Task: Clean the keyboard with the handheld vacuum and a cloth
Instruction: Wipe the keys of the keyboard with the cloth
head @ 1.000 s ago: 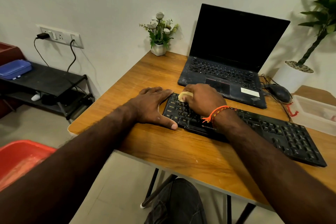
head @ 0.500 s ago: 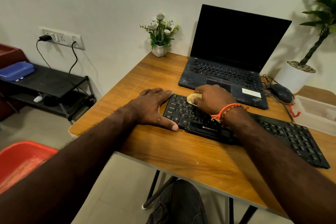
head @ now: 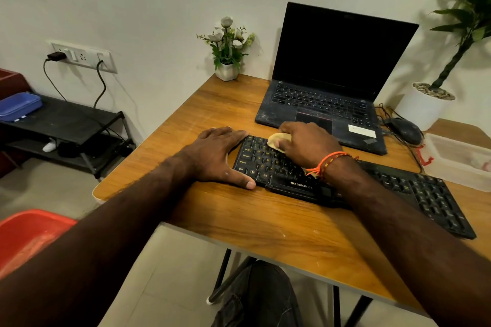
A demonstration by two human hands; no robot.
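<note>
Mid-frame on our table (head: 265, 223), our flat left hand (head: 220, 156) braces the keyboard (head: 398, 188); our right hand (head: 305, 143) pinches the cloth (head: 275, 139) onto its upper-left keys.

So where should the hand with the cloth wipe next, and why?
Probably slide rightward along the keys. The right hand presses the cloth on the keyboard near its left end, which the left hand steadies; the long right stretch lies beyond it.
</note>
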